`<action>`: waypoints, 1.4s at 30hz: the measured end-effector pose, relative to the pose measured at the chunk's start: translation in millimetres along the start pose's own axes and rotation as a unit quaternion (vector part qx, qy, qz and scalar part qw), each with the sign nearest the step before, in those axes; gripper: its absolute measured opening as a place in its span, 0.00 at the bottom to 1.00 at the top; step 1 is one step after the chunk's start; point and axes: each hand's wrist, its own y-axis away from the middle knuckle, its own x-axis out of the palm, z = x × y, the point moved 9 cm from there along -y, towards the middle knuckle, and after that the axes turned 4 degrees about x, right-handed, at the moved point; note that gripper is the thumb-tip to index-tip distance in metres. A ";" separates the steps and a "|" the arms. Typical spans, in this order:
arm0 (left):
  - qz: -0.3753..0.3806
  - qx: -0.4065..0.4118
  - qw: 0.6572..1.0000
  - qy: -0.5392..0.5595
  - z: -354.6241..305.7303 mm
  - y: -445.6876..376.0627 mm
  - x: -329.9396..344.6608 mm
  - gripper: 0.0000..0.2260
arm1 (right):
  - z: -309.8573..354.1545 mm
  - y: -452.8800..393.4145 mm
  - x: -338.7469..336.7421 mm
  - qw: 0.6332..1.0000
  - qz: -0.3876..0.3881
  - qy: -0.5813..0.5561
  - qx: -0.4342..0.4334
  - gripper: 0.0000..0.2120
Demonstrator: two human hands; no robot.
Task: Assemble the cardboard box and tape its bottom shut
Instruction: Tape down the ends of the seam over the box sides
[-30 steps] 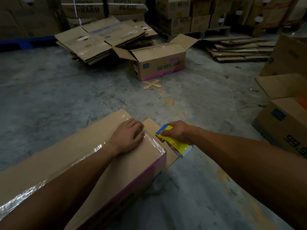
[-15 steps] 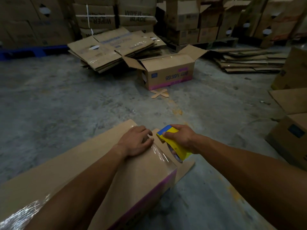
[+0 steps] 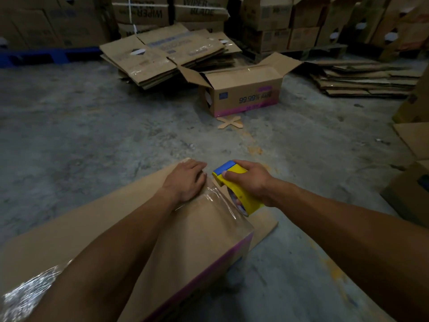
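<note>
A brown cardboard box (image 3: 197,242) with a pink lower band lies bottom-up in front of me on the concrete floor. A strip of clear tape (image 3: 222,203) runs along its closed flaps and over the far end. My left hand (image 3: 185,180) lies flat on the far end of the box, pressing on the tape. My right hand (image 3: 250,180) grips a yellow and blue tape dispenser (image 3: 234,187) just past the box's far edge, right of my left hand. A box flap (image 3: 264,228) sticks out on the floor under the dispenser.
Another open box (image 3: 246,94) printed "99.99%" stands ahead, with a cardboard cross (image 3: 229,123) in front of it. Flattened cartons (image 3: 167,54) are piled behind it and more flattened cartons (image 3: 366,80) to the right. More boxes (image 3: 411,194) stand at the right edge. Stacked cartons line the back.
The view has tilted down and closer. My right hand has lifted the dispenser slightly at the box's far edge. My left hand stays pressed on the taped end.
</note>
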 end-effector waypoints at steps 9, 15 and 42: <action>0.120 0.012 0.992 -0.018 3.9 131.7 -13.6 0.27 | 35.7 19.4 51.7 0.995 0.054 0.023 -0.082 0.25; 0.176 0.074 0.980 -0.063 9.2 255.1 -46.5 0.30 | 59.7 48.1 113.8 0.977 0.138 0.074 -0.142 0.18; 0.004 -0.184 0.981 0.055 -138.6 104.8 29.6 0.42 | 86.4 83.6 82.1 0.963 0.221 0.100 -0.121 0.18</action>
